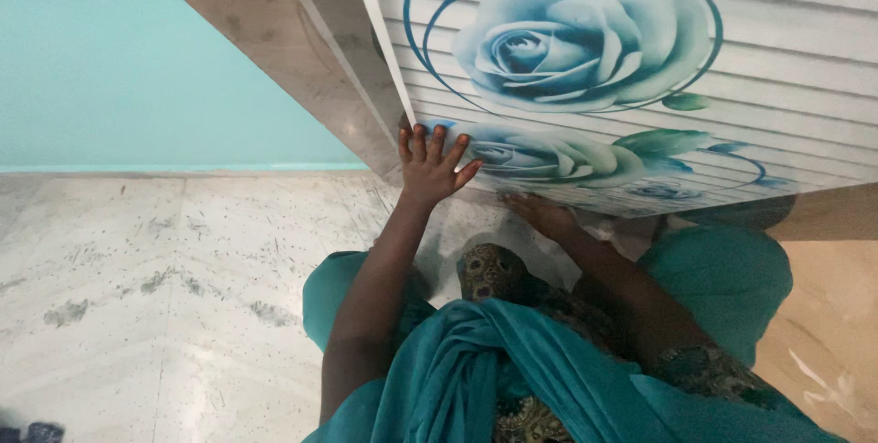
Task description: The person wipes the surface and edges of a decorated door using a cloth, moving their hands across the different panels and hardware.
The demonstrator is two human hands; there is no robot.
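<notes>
A cabinet door (594, 59) with white stripes and large blue roses fills the upper right. My left hand (430, 164) lies flat against its lower left corner, fingers spread and pointing up. Further right, my right hand (541, 214) reaches under the door's bottom edge, its fingers partly hidden beneath it. Neither hand holds anything. My teal clothing (512, 370) and both forearms fill the lower middle.
A speckled white marble floor (165, 288) spreads to the left. The teal wall (110, 59) rises behind it. The cabinet's pale marbled side panel (302, 50) runs diagonally at upper middle. A tan surface (832, 315) shows at the right.
</notes>
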